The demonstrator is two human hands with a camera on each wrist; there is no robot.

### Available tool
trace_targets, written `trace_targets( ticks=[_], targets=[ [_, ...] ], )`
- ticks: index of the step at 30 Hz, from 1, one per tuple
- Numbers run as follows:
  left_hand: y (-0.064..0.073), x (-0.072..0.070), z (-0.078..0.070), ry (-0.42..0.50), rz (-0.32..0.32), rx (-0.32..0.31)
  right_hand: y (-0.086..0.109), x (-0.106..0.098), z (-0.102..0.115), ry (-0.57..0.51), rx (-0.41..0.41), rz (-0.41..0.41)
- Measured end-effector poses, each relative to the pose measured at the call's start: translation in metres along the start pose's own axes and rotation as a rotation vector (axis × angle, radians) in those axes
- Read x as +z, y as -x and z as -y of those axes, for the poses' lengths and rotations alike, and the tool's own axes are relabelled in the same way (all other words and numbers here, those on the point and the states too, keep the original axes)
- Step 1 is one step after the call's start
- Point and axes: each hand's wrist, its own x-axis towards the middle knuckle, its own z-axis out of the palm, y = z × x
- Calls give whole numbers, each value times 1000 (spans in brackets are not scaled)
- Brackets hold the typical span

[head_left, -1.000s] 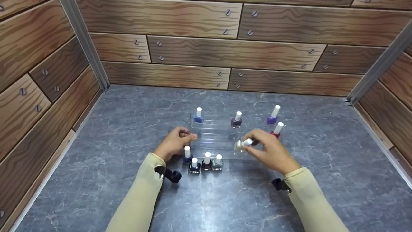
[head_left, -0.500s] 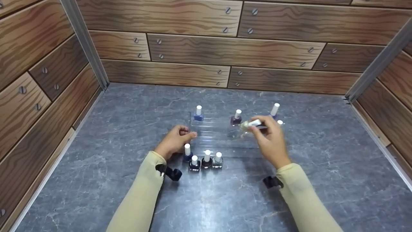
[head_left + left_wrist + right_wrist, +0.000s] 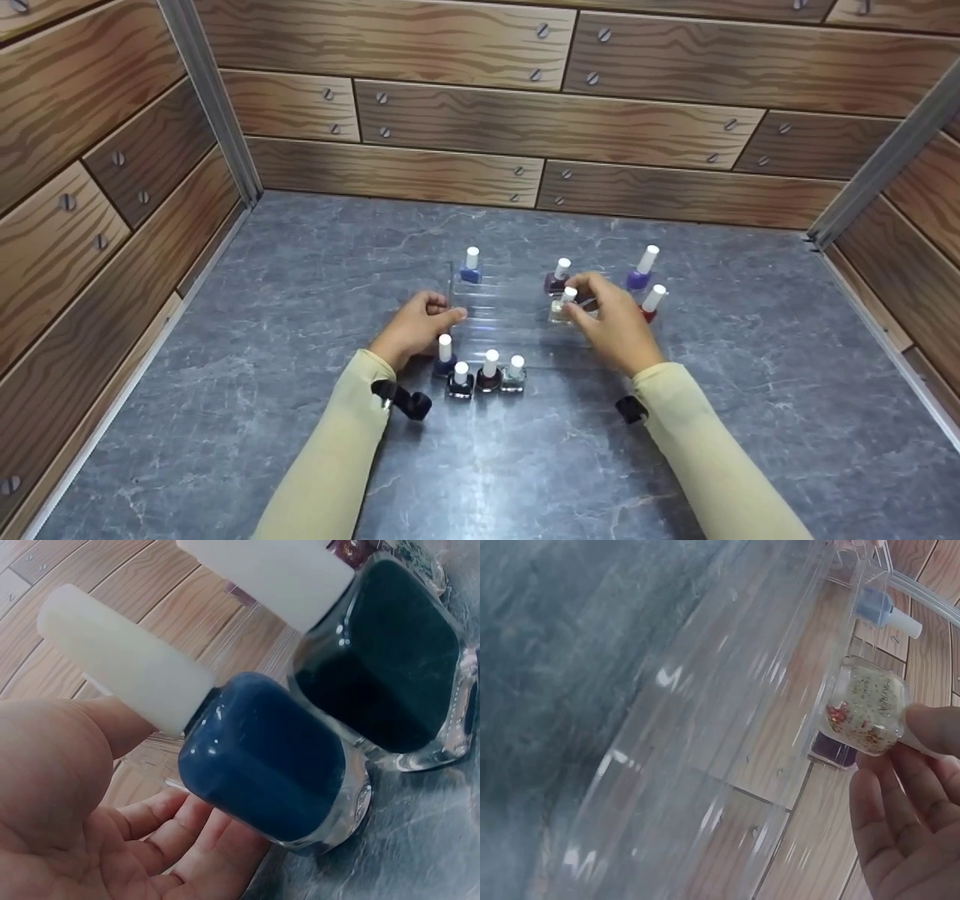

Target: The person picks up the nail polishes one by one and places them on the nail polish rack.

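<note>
A clear stepped display rack [image 3: 491,339] stands in the middle of the table. My left hand [image 3: 416,326] grips its left side panel between thumb and fingers. Low over the rack's right part, my right hand [image 3: 616,330] pinches a glitter nail polish bottle [image 3: 866,709] by its white cap. That bottle is nearly upright, just in front of a plum nail polish bottle [image 3: 556,283] on the rack. At the back left of the rack is a blue nail polish bottle [image 3: 471,274]. Close to my left hand stand a navy nail polish bottle [image 3: 262,757] and a dark green one [image 3: 382,652].
A dark nail polish bottle [image 3: 489,379] and a silvery glitter one [image 3: 514,379] stand before the rack. Past my right hand are a purple bottle [image 3: 638,280] and a partly hidden red bottle [image 3: 649,312]. Wood-patterned walls [image 3: 450,112] enclose the grey table [image 3: 570,465].
My right hand has carried the glitter bottle from the front of the rack back toward the plum bottle and tipped it more upright. My left hand keeps its grip on the rack.
</note>
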Motion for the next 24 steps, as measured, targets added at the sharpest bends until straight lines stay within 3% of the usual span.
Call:
trace_targets(
  ticks=[24],
  targets=[
    [-5,0,5,24,-1,12,-14,10,-8,83,-4,68]
  ],
)
